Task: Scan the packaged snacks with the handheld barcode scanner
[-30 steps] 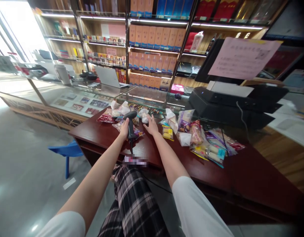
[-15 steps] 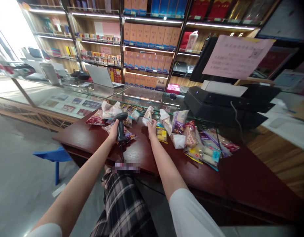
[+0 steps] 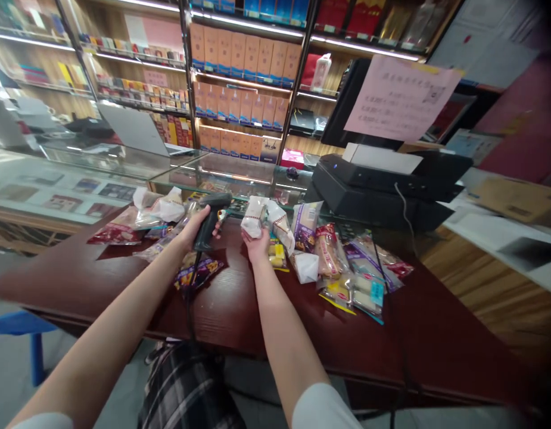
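My left hand (image 3: 199, 226) is wrapped round the handle of a black handheld scanner (image 3: 208, 221), whose head points right. My right hand (image 3: 257, 241) grips a white paper-wrapped package (image 3: 254, 215), raised just right of the scanner. Beside it on the right lie another white paper package (image 3: 280, 226), a purple-and-clear bag (image 3: 305, 225), a yellow packet (image 3: 277, 255) and a red-labelled bread bag (image 3: 327, 250). Left of the scanner is a pile with a red bag (image 3: 117, 227) and a white wrapped package (image 3: 170, 206). A purple snack packet (image 3: 198, 273) lies below the scanner.
The dark red desk (image 3: 230, 310) holds the packets. A black machine (image 3: 373, 185) and a monitor with a pink paper sheet (image 3: 402, 100) stand at the right. Behind are a glass counter (image 3: 78, 179), a laptop (image 3: 134, 128) and shelves. A blue stool (image 3: 36, 351) is at lower left.
The camera view has shifted right. The white package in my right hand has turned and now sits closer to the scanner, whose head has swung toward it.
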`<state>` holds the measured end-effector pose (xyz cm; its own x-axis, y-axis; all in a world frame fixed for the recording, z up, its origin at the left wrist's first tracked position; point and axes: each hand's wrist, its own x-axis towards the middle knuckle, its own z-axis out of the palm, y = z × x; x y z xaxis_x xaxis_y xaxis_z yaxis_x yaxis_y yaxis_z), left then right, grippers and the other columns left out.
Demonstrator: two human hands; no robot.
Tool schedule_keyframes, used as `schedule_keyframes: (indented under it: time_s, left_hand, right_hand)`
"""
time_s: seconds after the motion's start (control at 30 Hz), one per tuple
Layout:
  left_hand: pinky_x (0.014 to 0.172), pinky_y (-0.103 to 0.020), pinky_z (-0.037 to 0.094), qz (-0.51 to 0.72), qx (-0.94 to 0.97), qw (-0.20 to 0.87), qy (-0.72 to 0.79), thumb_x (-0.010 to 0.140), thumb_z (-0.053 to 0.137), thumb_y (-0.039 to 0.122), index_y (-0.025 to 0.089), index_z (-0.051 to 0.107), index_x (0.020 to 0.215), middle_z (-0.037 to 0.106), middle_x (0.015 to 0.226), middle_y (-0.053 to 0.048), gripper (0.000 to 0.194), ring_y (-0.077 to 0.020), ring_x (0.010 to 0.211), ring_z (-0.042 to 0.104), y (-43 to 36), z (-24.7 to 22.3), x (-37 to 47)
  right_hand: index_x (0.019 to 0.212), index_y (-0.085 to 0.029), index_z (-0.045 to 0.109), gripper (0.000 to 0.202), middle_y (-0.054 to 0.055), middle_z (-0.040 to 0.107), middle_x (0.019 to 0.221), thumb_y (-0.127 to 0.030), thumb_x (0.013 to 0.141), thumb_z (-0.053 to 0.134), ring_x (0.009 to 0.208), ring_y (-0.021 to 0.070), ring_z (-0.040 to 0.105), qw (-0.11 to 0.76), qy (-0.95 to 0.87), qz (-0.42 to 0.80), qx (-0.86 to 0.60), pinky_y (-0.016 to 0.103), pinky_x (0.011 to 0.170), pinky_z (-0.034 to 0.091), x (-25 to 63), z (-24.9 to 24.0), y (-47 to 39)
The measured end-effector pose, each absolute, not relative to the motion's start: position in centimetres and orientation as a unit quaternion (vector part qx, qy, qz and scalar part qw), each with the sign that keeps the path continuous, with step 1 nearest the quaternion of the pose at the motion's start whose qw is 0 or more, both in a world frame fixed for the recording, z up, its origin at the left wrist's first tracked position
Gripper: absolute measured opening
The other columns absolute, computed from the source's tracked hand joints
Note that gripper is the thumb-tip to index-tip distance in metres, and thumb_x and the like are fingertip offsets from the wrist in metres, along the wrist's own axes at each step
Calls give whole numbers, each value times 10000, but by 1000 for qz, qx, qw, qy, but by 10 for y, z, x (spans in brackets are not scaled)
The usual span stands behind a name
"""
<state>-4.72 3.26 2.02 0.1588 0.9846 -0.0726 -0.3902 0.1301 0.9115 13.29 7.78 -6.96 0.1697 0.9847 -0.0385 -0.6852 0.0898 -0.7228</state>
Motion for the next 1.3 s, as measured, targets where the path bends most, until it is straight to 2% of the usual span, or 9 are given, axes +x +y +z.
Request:
schedule_keyframes:
  time_s: [0.1,0.2,0.33,0.67,1.0,1.3]
  left_hand:
    - [409,-202,466,527,393,653,375,910,516,661,152,604,727,557,539,-16,548,-99,409,508,37,6,-48]
    - [403,-204,437,520,405,659,362,913,463,689,147,656,814,545,517,-17,584,-109,413,499,34,-3,-56]
    - [427,-214,442,521,408,647,378,937,472,618,125,694,972,581,534,-31,542,-131,445,534,33,-10,-62]
    - [376,-211,385,467,458,670,351,876,486,732,103,708,1020,584,538,-43,681,-124,409,508,36,-22,-62]
    - [392,-220,394,430,531,655,324,902,490,693,94,686,1031,589,534,-40,644,-134,418,512,32,-20,-59]
    - [399,-215,392,442,517,657,325,904,498,687,96,683,1074,589,537,-36,641,-129,422,508,28,-16,-57]
  right_hand:
    - [1009,-271,525,314,-28,701,844,-253,696,505,716,156,689,694,-165,627,-314,279,601,572,132,-69,78]
    - [991,-256,544,360,-25,700,819,-190,640,501,691,155,661,693,-162,626,-321,239,541,524,130,-69,77]
    - [993,-245,553,358,-10,706,842,-202,642,504,687,163,651,696,-163,622,-321,234,512,494,130,-67,76]
    - [1020,-245,556,352,-14,715,863,-196,677,494,731,165,675,687,-144,632,-328,248,554,529,130,-63,75]
    - [976,-216,559,325,-18,700,798,-169,671,456,686,142,661,679,-157,649,-305,230,557,516,131,-62,74]
    - [965,-222,562,284,-19,700,805,-185,696,476,689,139,663,680,-135,651,-309,228,565,517,130,-64,75]
